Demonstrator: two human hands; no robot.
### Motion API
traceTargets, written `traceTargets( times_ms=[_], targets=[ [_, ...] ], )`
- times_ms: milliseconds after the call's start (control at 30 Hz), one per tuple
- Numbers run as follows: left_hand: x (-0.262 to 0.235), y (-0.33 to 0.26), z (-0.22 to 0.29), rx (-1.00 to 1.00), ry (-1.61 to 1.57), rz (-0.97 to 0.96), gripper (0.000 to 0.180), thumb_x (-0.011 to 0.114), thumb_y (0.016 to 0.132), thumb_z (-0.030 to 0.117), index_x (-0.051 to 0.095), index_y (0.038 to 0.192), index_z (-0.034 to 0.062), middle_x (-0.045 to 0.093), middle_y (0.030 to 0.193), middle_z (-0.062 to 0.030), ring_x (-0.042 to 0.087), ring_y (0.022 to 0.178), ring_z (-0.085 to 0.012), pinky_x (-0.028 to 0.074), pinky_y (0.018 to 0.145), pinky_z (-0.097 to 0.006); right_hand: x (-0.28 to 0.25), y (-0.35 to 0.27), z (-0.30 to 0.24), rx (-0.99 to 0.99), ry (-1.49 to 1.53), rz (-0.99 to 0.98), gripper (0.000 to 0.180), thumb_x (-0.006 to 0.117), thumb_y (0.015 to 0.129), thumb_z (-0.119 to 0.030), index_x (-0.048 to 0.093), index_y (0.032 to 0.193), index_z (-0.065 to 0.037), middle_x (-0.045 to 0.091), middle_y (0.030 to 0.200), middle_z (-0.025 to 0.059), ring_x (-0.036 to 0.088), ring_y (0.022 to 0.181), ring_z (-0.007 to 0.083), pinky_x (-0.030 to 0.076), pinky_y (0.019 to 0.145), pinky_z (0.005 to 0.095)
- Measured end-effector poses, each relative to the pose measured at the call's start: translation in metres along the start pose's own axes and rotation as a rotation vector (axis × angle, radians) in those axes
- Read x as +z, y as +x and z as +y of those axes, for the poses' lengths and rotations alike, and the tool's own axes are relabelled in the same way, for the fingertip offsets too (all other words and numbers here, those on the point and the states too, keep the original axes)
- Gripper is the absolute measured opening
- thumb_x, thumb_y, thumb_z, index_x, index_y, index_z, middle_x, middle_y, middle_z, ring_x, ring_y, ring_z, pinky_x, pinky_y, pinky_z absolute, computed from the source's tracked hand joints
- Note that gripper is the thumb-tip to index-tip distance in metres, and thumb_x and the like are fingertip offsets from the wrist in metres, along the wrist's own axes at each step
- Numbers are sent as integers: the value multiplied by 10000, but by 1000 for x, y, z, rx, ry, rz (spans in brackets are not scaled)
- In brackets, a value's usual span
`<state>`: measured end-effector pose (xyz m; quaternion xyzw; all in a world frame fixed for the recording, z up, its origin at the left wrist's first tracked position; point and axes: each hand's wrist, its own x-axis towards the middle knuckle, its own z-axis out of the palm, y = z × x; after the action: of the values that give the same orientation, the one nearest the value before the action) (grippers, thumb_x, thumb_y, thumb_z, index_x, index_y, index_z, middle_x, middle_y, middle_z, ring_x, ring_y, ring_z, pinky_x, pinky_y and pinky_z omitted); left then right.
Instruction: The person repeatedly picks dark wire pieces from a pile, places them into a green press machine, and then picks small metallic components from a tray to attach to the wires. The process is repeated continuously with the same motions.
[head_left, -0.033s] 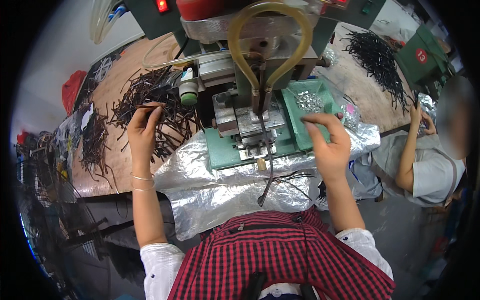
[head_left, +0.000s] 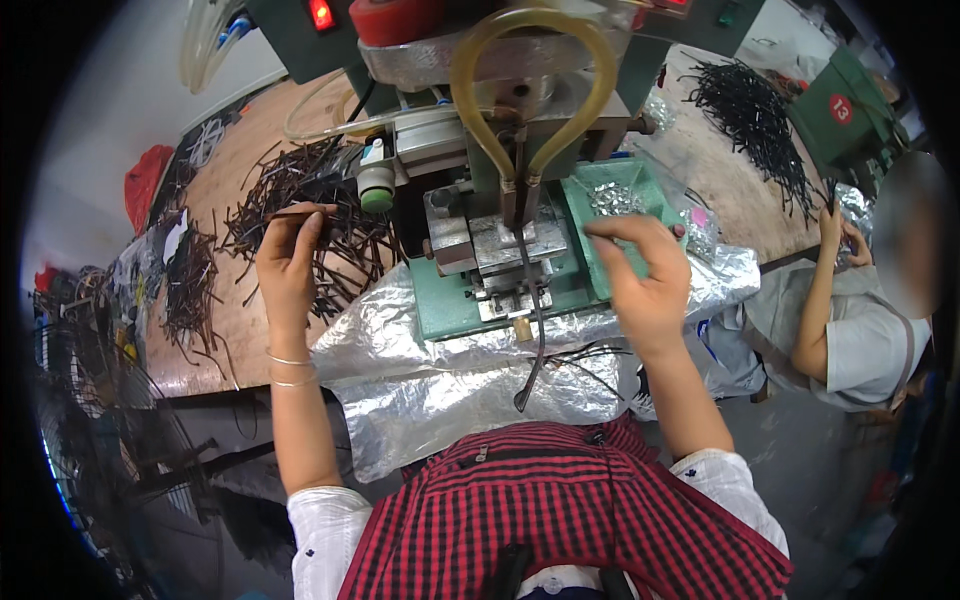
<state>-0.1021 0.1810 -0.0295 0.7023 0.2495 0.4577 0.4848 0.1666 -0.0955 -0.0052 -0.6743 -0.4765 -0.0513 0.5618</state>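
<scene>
My left hand (head_left: 290,255) is closed in a pinch on a thin brown strip (head_left: 300,211), above a heap of brown strips (head_left: 345,245) on the table. My right hand (head_left: 648,280) hovers over the near part of a green tray (head_left: 650,180), thumb and forefinger drawn together; whatever they hold is too small to make out. Small shiny metal pieces (head_left: 612,198) lie in that tray. Between my hands stands a bench press (head_left: 518,240). A dark strip (head_left: 540,330) hangs from its middle, its lower end looped over the silver foil.
Crinkled silver foil (head_left: 430,400) covers the table's front edge. A small pile of strips (head_left: 188,290) lies at far left, and black strips (head_left: 750,120) are heaped at back right. A co-worker (head_left: 850,340) sits at right. A yellow hose (head_left: 460,90) loops above the press.
My right hand has shifted slightly left, its fingertips nearer the press. My left hand has barely moved and still pinches the strip.
</scene>
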Motion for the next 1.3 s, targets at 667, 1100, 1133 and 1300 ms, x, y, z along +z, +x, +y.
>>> traceTargets(
  times_ms=[667, 1100, 1133, 1300],
  targets=[
    [109, -50, 99, 799, 303, -232, 177, 763, 889, 94, 748, 1053, 30, 780, 1033, -154, 766, 926, -264, 579, 731, -348, 37, -3, -49, 146, 428, -48, 578, 667, 884, 14, 515, 1441, 31, 676, 1277, 181, 696, 1073, 261, 512, 1004, 370],
    [147, -53, 66, 1052, 401, -275, 301, 883, 789, 159, 757, 1048, 74, 751, 1091, -94, 561, 588, -138, 422, 509, -276, -27, -18, 104, 325, -232, 96, 207, 653, 953, -38, 712, 1151, -32, 747, 1093, 153, 716, 1010, 256, 529, 892, 337],
    [148, -52, 66, 1050, 400, -268, 300, 882, 789, 155, 757, 1050, 74, 751, 1093, -94, 560, 585, -137, 421, 508, -277, -26, -23, 102, 341, -278, 37, 183, 653, 962, -45, 705, 1136, -21, 742, 1052, 141, 711, 979, 228, 527, 869, 323],
    [144, -63, 65, 989, 384, -228, 317, 877, 790, 141, 759, 1076, 73, 754, 1115, -107, 571, 577, -137, 422, 511, -273, -7, -26, 86, 144, -565, -81, 105, 735, 865, -73, 683, 947, -35, 674, 918, 142, 646, 918, 337, 496, 847, 432]
  ],
)
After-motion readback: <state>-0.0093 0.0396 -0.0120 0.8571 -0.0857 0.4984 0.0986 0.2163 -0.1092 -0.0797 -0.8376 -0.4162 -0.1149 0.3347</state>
